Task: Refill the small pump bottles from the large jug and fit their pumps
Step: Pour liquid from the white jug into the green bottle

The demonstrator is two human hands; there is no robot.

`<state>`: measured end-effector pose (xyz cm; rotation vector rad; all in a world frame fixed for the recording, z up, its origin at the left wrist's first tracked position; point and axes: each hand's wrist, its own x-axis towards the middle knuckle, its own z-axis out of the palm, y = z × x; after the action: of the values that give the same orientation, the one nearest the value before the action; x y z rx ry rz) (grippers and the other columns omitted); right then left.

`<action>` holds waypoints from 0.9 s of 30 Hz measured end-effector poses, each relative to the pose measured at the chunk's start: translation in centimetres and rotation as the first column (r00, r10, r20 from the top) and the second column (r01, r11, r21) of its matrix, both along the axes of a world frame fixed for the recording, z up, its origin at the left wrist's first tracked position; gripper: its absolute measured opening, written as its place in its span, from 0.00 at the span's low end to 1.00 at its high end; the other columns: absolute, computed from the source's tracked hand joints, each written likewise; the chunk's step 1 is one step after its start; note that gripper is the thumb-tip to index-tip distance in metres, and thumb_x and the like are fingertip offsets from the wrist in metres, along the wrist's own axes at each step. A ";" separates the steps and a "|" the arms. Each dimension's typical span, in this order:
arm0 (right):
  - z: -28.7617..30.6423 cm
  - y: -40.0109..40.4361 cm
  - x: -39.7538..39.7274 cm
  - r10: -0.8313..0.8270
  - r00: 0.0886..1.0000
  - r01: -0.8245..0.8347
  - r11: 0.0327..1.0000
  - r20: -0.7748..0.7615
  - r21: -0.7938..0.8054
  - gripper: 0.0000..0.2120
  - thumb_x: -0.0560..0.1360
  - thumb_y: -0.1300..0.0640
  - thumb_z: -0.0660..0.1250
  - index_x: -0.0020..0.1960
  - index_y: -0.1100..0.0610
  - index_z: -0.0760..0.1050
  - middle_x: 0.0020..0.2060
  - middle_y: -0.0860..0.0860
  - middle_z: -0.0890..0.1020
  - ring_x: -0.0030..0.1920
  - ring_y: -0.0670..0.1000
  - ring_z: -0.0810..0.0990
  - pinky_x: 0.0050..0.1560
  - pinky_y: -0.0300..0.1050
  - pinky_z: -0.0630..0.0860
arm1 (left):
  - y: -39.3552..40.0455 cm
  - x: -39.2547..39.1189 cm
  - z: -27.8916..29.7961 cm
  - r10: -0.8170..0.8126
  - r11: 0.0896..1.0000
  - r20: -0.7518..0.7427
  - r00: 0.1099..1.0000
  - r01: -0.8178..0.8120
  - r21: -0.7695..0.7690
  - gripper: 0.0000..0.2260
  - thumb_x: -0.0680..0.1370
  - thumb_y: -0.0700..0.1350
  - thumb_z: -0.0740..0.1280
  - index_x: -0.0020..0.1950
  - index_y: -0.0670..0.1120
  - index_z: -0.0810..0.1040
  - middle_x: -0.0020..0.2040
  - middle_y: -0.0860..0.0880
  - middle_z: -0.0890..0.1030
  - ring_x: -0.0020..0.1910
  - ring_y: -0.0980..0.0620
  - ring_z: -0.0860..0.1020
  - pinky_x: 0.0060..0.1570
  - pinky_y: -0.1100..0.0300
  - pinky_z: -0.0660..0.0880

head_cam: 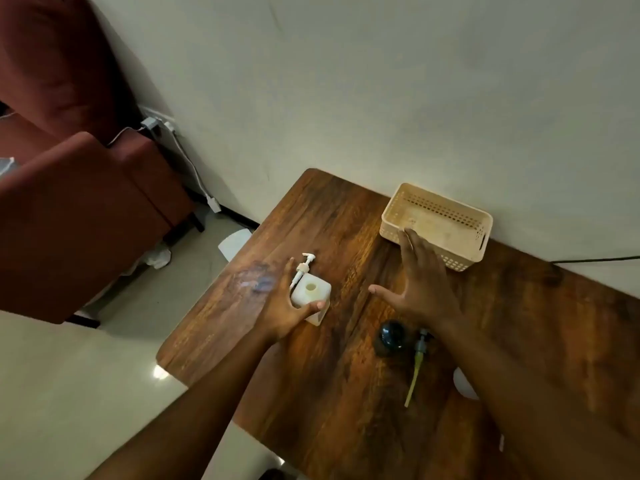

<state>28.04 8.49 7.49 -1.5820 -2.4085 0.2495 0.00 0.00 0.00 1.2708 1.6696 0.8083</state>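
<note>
From my remote seat, the head camera looks down on a dark wooden surface (346, 393) pushed against a pale wall. My left hand (291, 313) grips a small square white bottle (317, 294) near the surface's 9 o'clock edge, thumb curled across its near face and fingers along its far left side; the bottle stands upright with its round neck open and no pump fitted. A white pump (302, 270) lies on the surface just beside the bottle at its 11 o'clock, touching or nearly touching it, its dip tube running toward my fingers.

My right hand (420, 285) hangs spread above the surface at about 1 o'clock from the bottle, fingers straight and apart, holding nothing. Its fingertips overlap the near rim of a cream perforated plastic basket (450, 209) that sits by the wall at 12 o'clock; I cannot tell whether they touch it.

Under my right wrist, at 5 o'clock from the white bottle, a dark round-topped bottle (391, 336) stands on the surface. Just beside it, on its 3 o'clock side, a second pump (417, 368) with a yellowish dip tube lies with the tube pointing toward me. A pale rounded object (464, 384) shows partly behind my right forearm; I cannot tell what it is.

Off the surface at 9 o'clock stands a maroon armchair (86, 209), with white cables (187, 161) trailing down the wall behind it.
</note>
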 end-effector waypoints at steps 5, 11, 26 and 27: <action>-1.2 -0.8 0.0 -0.025 1.000 0.024 0.997 -0.003 -0.074 0.57 0.67 0.22 0.61 0.81 0.50 0.38 0.81 0.54 0.49 0.79 0.55 0.50 0.76 0.60 0.55 | -1.1 0.1 -1.5 0.001 1.000 0.159 0.987 0.001 -0.012 0.48 0.63 0.66 0.82 0.76 0.69 0.59 0.74 0.63 0.72 0.72 0.66 0.71 0.73 0.60 0.68; -1.8 -1.3 0.1 -0.051 0.997 0.041 0.989 -0.066 -0.143 0.57 0.66 0.22 0.62 0.81 0.49 0.38 0.81 0.52 0.48 0.80 0.53 0.48 0.76 0.62 0.57 | -1.5 1.0 -3.3 0.034 0.999 0.180 0.983 -0.030 -0.021 0.50 0.68 0.46 0.85 0.83 0.52 0.60 0.76 0.61 0.71 0.73 0.69 0.69 0.73 0.64 0.65; -4.0 -3.9 2.8 -0.197 0.951 0.122 0.947 -0.238 -0.298 0.61 0.61 0.21 0.66 0.80 0.42 0.36 0.80 0.44 0.44 0.79 0.49 0.47 0.74 0.53 0.55 | 1.3 4.5 -4.3 0.198 0.977 0.165 0.966 -0.209 0.050 0.34 0.71 0.35 0.81 0.72 0.54 0.71 0.65 0.58 0.80 0.62 0.69 0.79 0.63 0.62 0.76; -4.2 -4.2 3.0 -0.220 0.942 0.134 0.939 -0.252 -0.317 0.62 0.60 0.21 0.66 0.80 0.42 0.36 0.80 0.44 0.44 0.79 0.50 0.48 0.74 0.54 0.57 | 1.4 4.9 -4.2 0.193 0.977 0.172 0.966 -0.206 0.062 0.34 0.71 0.36 0.81 0.71 0.58 0.73 0.64 0.58 0.82 0.63 0.65 0.80 0.64 0.57 0.78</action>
<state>31.01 4.30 3.27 -1.7370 -2.0643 0.7774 4.85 1.41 -4.21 1.0669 1.6623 1.0813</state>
